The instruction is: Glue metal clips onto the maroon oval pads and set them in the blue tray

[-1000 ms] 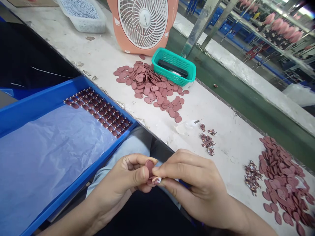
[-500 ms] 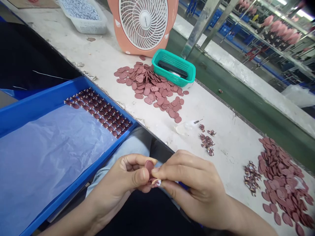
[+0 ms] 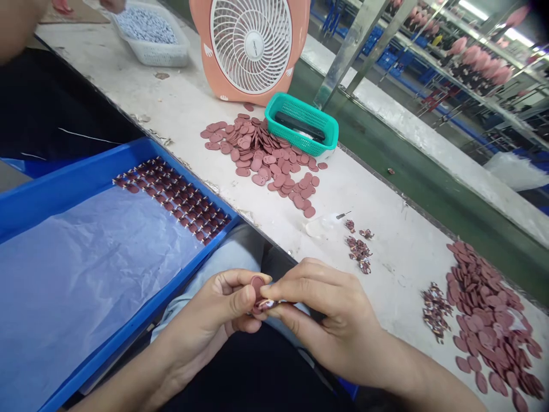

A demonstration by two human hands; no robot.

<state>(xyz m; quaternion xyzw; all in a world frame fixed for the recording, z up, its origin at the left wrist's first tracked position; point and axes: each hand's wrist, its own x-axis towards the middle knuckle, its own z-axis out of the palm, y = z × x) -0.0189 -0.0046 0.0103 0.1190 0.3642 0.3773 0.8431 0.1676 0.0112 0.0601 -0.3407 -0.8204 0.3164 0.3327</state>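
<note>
My left hand (image 3: 231, 303) pinches a reddish-brown oval disc (image 3: 257, 284) between thumb and fingers. Closed against it from the other side, my right hand (image 3: 317, 303) grips a small brown-and-white figure piece (image 3: 266, 304) at the disc's lower edge. Fingertips hide part of both. The hands are above my lap, in front of the table edge. To the left, a blue tray (image 3: 81, 171) lined with thin paper bears rows of finished-looking dark red pieces (image 3: 180, 200) with pale tips.
The white table (image 3: 369, 189) bears a loose pile of ovals (image 3: 266, 154), a green basket (image 3: 302, 134), an orange fan (image 3: 255, 46), small figure pieces (image 3: 359, 252), another oval pile (image 3: 489, 320) and a needle-tipped bottle (image 3: 330, 222). Another person's hand (image 3: 112, 4) is by a white basket (image 3: 158, 54).
My right fingers have shifted slightly left, and the small piece now sits turned closer against the disc. Another person's arm and hand have come in at top left.
</note>
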